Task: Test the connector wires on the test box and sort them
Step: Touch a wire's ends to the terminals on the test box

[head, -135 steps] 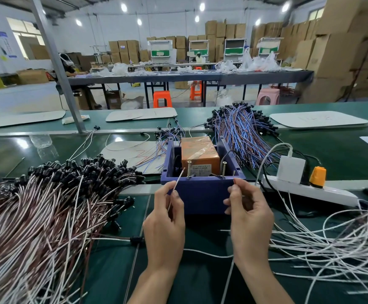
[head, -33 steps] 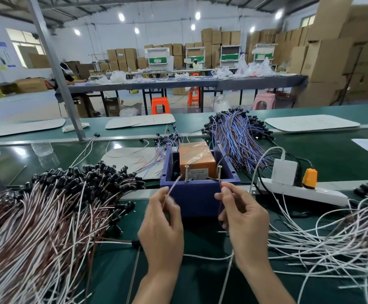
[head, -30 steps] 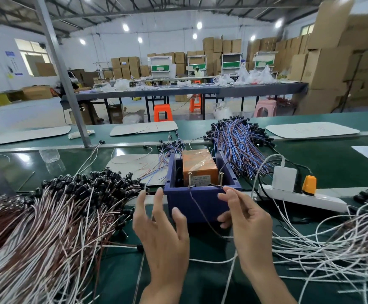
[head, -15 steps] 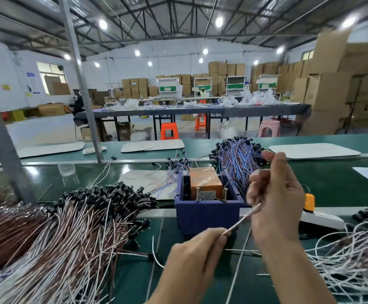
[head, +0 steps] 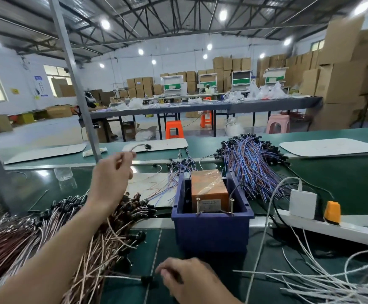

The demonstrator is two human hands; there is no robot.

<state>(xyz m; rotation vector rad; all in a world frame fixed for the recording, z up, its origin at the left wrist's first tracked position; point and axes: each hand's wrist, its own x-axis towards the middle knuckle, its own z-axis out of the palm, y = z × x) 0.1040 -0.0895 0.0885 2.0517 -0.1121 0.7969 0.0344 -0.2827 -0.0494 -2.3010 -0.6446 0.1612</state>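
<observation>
Wire pile (head: 53,233): at 8 o'clock of the test box; limp leads, likely to tangle.
Test box (head: 209,189): orange, sitting in a blue bin (head: 211,233).
Left hand (head: 112,170): up at 10 o'clock of the box, fingertips pinching a connector wire (head: 138,146).
Right hand (head: 191,279): at 6 o'clock, fingers curled beside a black plug (head: 146,279); I cannot tell if it has hold.
Handling: probably featherlight and floppy; best pinched near the stiff plug.

Dark blue rectangular plastic bin (head: 211,233), beyond right hand (head: 191,279): smooth, slight sheen. Inside it, orange-brown box (head: 207,185) wrapped in glossy, wrinkled clear film. Thin pale connector wire (head: 138,147) pinched by left hand (head: 112,172): black plastic plug. Green desk (head: 332,172): smooth, glossy past left hand, reflecting lamps. White plastic power strip (head: 332,229): smooth. Grey metal post (head: 75,80): matt.
</observation>
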